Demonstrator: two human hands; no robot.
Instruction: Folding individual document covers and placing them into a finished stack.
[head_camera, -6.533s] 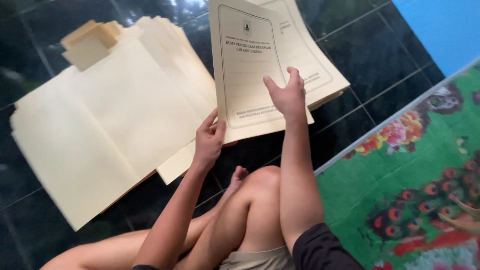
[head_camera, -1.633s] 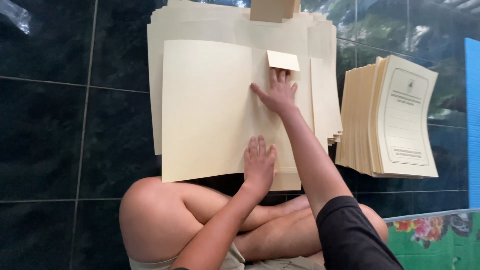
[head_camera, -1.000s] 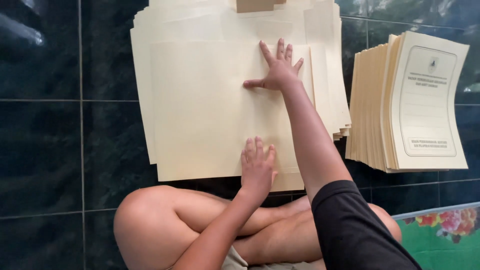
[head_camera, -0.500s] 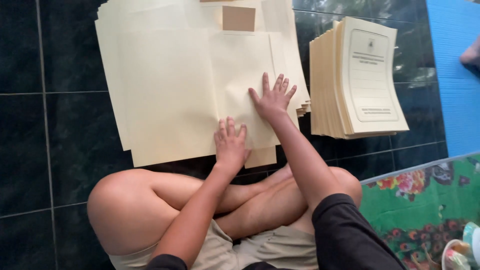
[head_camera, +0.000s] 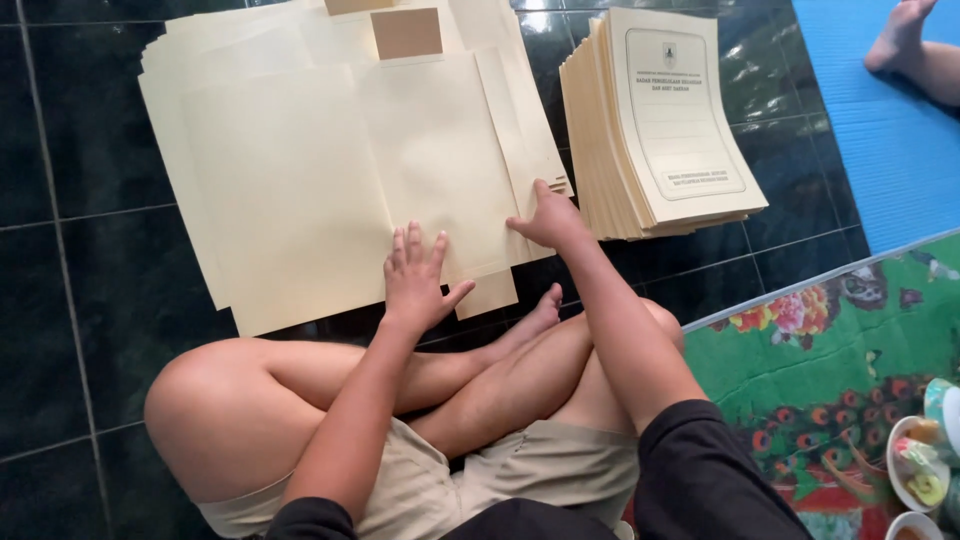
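While the left hand (head_camera: 415, 275) lies flat with fingers spread on the open cream folder (head_camera: 350, 180), the right hand (head_camera: 548, 215) pinches that folder's right edge. This folder tops a spread pile on the dark tiled floor (head_camera: 70, 300). A stack of printed folders (head_camera: 660, 120) stands just beside it, right

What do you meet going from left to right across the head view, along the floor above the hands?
Dark floor tiles → open cream folders → stack of printed folders → blue mat.
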